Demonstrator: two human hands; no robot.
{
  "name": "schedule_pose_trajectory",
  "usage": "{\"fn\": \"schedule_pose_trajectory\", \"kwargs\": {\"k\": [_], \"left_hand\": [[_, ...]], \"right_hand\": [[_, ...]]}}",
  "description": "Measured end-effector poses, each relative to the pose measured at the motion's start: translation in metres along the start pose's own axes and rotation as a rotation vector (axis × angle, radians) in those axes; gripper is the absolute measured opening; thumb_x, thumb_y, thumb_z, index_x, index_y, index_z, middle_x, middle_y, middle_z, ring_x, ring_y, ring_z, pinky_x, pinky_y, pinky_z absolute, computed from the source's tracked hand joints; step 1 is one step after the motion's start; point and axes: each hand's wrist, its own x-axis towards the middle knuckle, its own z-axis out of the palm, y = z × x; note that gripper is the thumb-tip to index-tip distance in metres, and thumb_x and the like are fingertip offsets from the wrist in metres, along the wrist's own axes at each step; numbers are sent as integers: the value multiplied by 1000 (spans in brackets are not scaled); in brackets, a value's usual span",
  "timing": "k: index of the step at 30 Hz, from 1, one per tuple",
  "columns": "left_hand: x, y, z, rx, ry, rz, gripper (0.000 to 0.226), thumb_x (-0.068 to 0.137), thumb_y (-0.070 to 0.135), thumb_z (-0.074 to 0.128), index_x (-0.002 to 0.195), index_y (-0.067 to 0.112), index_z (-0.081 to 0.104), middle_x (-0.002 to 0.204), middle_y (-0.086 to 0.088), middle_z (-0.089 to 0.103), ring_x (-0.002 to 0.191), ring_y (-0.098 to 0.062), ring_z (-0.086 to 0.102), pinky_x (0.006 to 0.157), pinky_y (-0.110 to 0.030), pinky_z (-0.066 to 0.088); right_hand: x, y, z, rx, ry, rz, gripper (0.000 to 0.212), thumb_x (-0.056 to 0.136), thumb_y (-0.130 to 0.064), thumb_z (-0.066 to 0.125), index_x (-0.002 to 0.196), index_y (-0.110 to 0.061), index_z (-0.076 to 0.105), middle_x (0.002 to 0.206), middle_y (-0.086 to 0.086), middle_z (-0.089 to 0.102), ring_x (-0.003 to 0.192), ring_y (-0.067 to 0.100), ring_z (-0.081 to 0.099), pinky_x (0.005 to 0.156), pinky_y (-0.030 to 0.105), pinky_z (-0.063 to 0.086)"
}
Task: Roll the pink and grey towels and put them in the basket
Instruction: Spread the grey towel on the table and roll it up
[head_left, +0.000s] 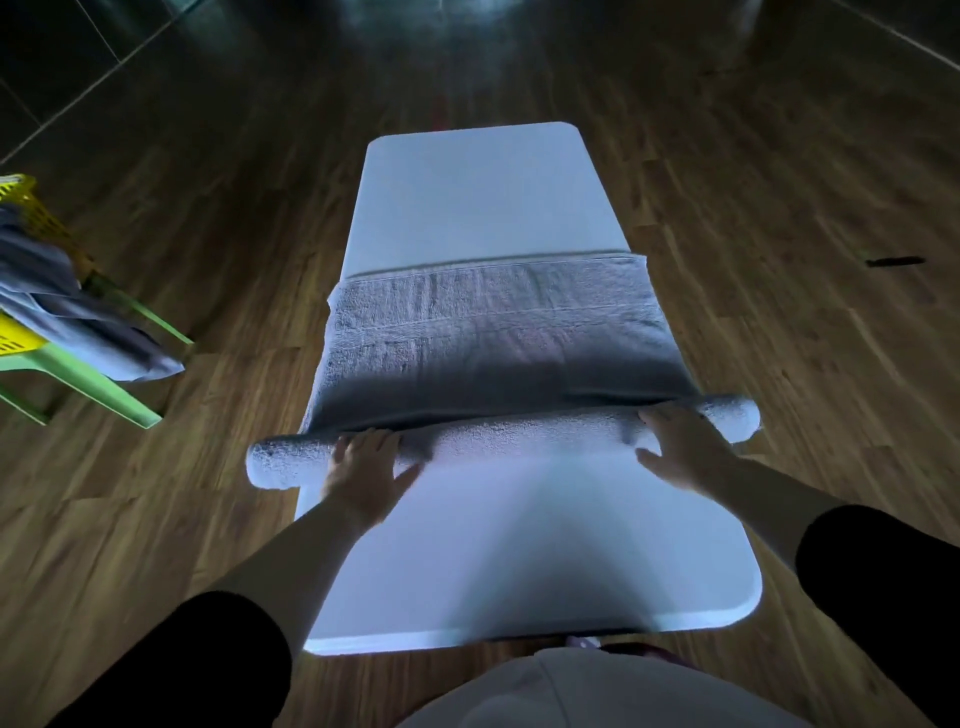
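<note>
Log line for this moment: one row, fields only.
phase: roll | grey towel: partly rolled on table | left hand: presses towel | right hand: presses towel | basket: left edge

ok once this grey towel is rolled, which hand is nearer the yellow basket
Left, likely: the left hand presses the grey terry towel roll at the end nearest the yellow slotted plastic basket; the right hand is farther.
</note>
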Motion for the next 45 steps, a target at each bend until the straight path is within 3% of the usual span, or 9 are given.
{"fn": "schedule_pose_trajectory", "kwargs": {"k": [3, 7, 11, 16, 25, 29, 34, 40, 45], "left_hand": [[7, -2, 4, 140, -104, 23, 62, 93, 45, 49, 146, 17, 32, 150, 0, 36, 142, -20, 26, 119, -39, 11], [18, 1, -11, 92, -100, 27, 33, 89, 35, 52, 118, 19, 55, 125, -1, 60, 120, -22, 52, 105, -35, 35], [31, -8, -27, 42, -426, 39, 45, 83, 46, 56, 121, 21, 56, 126, 0, 60, 119, -23, 53, 98, -38, 44], [21, -9, -14, -145, 153, -16, 44, 90, 47, 47, 121, 20, 62, 122, -3, 60, 115, -28, 54, 93, -41, 46], [20, 7, -14, 104, -97, 38, 40, 87, 42, 56, 119, 18, 57, 123, -1, 62, 117, -23, 55, 98, -36, 42], [25, 1, -36, 102, -440, 9, 49, 87, 53, 50, 119, 17, 60, 124, -2, 62, 117, -24, 55, 99, -37, 44], [19, -4, -28, -15, 122, -59, 38, 92, 48, 49, 122, 27, 60, 122, 1, 61, 114, -23, 55, 93, -39, 45], [9, 9, -12, 87, -87, -22, 59, 89, 56, 52, 137, 22, 42, 139, 1, 47, 132, -21, 39, 108, -41, 31], [18, 15, -31, 194, -167, -17, 45, 84, 52, 51, 119, 23, 55, 122, 4, 61, 118, -20, 53, 96, -41, 38]], "right_hand": [[-1, -3, 3, -117, -19, 43, 50, 81, -44, 63, 125, -23, 50, 125, -2, 57, 120, 23, 50, 92, 41, 45], [3, -10, -13, -298, -18, -7, 27, 87, -41, 50, 107, -27, 59, 116, -5, 61, 114, 22, 52, 91, 40, 46], [3, -8, -48, -289, -462, -11, 36, 92, -39, 43, 123, -26, 56, 132, -2, 53, 127, 24, 46, 103, 43, 36], [12, 9, -28, -198, 75, 67, 31, 97, -37, 38, 117, -27, 60, 122, 1, 59, 112, 22, 56, 92, 38, 46], [4, -4, -10, -242, -18, -12, 28, 86, -39, 52, 108, -24, 56, 111, -1, 64, 108, 25, 59, 86, 36, 49], [5, -6, -35, -214, -414, -32, 29, 87, -40, 48, 110, -25, 57, 122, -2, 59, 111, 22, 55, 84, 32, 42], [12, 2, -29, -192, 20, 40, 36, 92, -36, 45, 127, -30, 53, 126, -2, 58, 114, 23, 55, 90, 36, 46], [0, -3, -9, -93, -53, -59, 65, 82, -54, 61, 135, -20, 44, 129, -1, 56, 118, 21, 54, 92, 40, 49], [4, -4, -7, -171, -26, -83, 32, 82, -30, 59, 112, -24, 55, 105, -5, 63, 102, 21, 57, 79, 36, 52]]}}
